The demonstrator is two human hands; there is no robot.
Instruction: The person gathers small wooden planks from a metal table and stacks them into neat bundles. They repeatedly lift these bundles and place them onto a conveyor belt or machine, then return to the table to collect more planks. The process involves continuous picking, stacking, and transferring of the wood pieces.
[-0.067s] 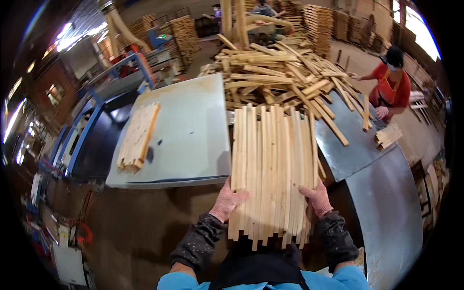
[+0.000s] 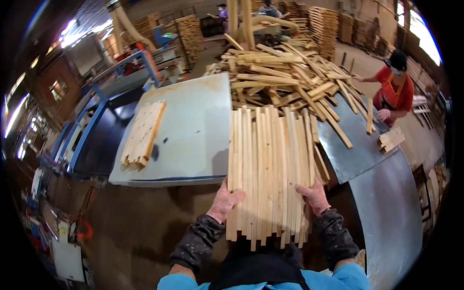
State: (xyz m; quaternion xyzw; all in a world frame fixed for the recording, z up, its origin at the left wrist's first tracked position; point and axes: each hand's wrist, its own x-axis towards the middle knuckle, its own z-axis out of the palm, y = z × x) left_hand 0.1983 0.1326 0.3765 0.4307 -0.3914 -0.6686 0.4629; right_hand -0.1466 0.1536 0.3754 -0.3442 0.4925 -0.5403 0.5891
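One small stack of light wooden strips [image 2: 143, 133] rests on a pale grey, flat-topped table [image 2: 198, 111]; loose yellowish wooden sticks [image 2: 266, 78] overlap the far part of a blue-grey sheet-metal table [image 2: 338, 154]. I have the pink-gloved left hand [image 2: 225, 201] and the pink-gloved right hand [image 2: 316, 197] clamped on opposite sides of a wide bundle of pale wooden strips [image 2: 265, 174], positioned before the black apron [image 2: 256, 270]. Bundle strips lie side by side, ends uneven.

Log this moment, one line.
left hand: gripping slats, left edge; right hand: gripping slats, right edge; table: slat bundle; beyond: loose pile
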